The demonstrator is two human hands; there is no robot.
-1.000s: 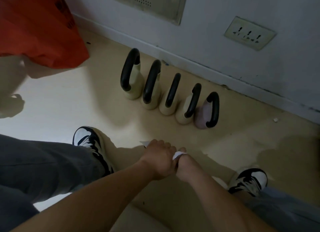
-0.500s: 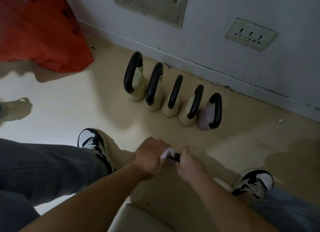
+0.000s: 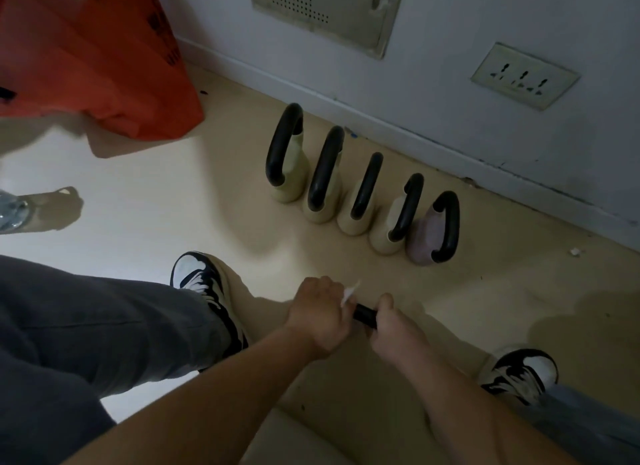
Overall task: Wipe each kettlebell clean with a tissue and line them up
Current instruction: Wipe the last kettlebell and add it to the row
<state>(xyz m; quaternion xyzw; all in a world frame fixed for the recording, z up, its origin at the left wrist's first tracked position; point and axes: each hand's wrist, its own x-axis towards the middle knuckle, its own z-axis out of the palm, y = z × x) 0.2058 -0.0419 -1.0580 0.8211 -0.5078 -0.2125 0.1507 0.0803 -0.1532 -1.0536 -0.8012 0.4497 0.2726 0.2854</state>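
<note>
Head view: our L hand [image 3: 318, 312] is fisted round a white tissue [image 3: 348, 293] at one end of a black kettlebell handle [image 3: 363, 315]. Our R hand [image 3: 394, 329] curls round the other end. The bell's body is hidden, low over the floor [image 3: 138, 204] btwn our shoes. Five kettlebells [image 3: 360, 201] stand in a touching row along the floor's far edge by the wall, w/ the pink one [image 3: 429, 236] at the R end. An orange bag [image 3: 86, 55] sits far L.
</note>
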